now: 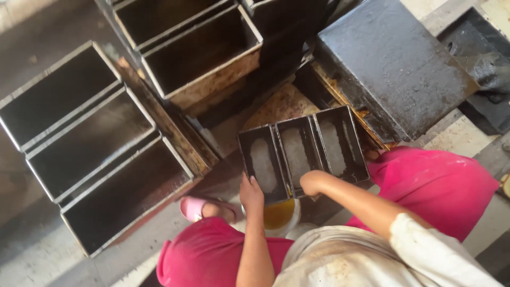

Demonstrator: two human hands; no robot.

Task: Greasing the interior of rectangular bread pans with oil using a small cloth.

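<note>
So the person is squatting low with a small three-cell loaf pan (303, 151) tipped up in front of their knees. The left hand (251, 192) is clamped on the near rim by the left cell, fingers wrapped over the edge, steadying it. The right hand (312, 182) is curled down into the near end of the middle cell; whether it's pinching a rag or brush or just rubbing bare can't be made out, since the fingers are tucked out of sight. All three cells show a pale smeared streak down the floor, so the coating looks pretty much spread in this pan, with maybe the walls left. Right under the grip, between the knees, sits a small white bowl of yellow oily stuff (279, 215). Out past the left hand there's a big three-cell pan (90, 143) lying dark and dull, and beyond the held pan another stacked set (196, 50), none of which look streaked, so plenty seems left. Off past the right hand lies a greasy flat black tray (393, 64). A pink sandal (192, 207) pokes out near the left wrist. It's cramped, with pans crowding every side.
</note>
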